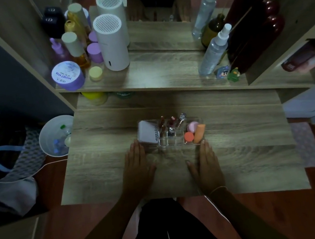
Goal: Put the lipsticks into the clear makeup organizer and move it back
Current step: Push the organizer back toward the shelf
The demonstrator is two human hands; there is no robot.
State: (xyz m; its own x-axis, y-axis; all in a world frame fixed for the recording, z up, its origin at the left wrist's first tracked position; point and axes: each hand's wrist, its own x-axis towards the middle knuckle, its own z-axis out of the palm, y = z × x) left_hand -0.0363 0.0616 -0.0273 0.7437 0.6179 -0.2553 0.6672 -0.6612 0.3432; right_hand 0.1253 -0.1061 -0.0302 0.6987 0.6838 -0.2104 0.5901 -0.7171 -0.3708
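Note:
The clear makeup organizer (172, 142) stands in the middle of the wooden table (240, 147). Several lipsticks (170, 123) stand upright in its middle slots. A white tube (148, 133) fills its left section, and pink and orange sponges (196, 130) lie in its right one. My left hand (137, 168) lies flat on the table, fingertips at the organizer's near left corner. My right hand (207, 165) lies flat too, fingertips at its near right corner. Neither hand holds anything.
A raised shelf (157, 73) behind carries a white cylinder (111, 43), purple jars, spray bottles (213, 49) and a dark red object at the right. A mirror stands at the back. A white bin (57, 136) and a bag sit left of the table.

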